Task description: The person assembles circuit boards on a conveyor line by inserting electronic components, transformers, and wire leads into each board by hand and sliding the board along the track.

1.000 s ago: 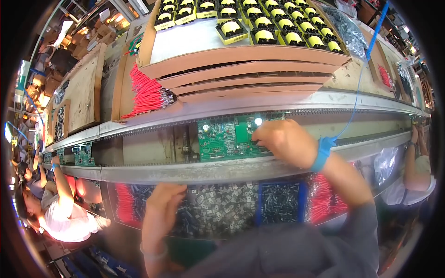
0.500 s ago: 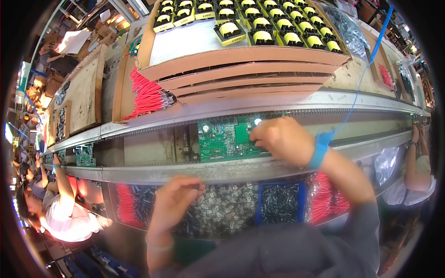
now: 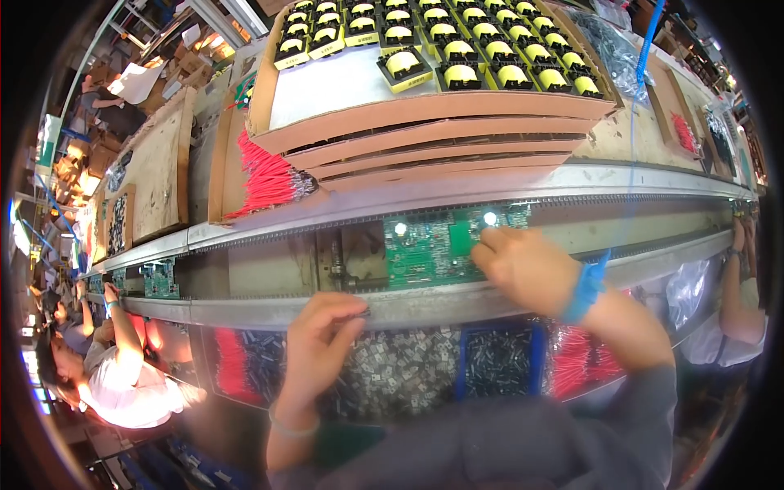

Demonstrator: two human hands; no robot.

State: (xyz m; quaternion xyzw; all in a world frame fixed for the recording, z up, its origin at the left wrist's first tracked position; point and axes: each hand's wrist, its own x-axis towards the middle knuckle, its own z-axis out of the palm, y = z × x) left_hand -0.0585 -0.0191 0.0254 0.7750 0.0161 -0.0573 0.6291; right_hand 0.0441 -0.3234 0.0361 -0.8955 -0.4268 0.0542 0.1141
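A green circuit board (image 3: 420,265) with many small parts sits between the two metal rails of the conveyor. My right hand (image 3: 527,265), in a blue wrist strap (image 3: 588,290), lies over the board's right part. Its fingers are curled together at the board, and what they hold, if anything, is hidden. My left hand (image 3: 322,339) hovers at the near rail, above the bins of parts. Between its thumb and fingertips is a small dark component (image 3: 363,312), too small to name more exactly.
Stacked cardboard trays (image 3: 433,110) of yellow-and-black transformers (image 3: 404,67) stand beyond the far rail (image 3: 343,194). Red wires (image 3: 265,175) lie beside them. Near me are metal pieces (image 3: 408,363), a blue bin (image 3: 500,359) and more red wires (image 3: 576,359). Co-workers (image 3: 122,380) work at the left and right.
The circuit board has moved right along the rails, and my right hand has moved right with it. My left hand has risen slightly toward the near rail.
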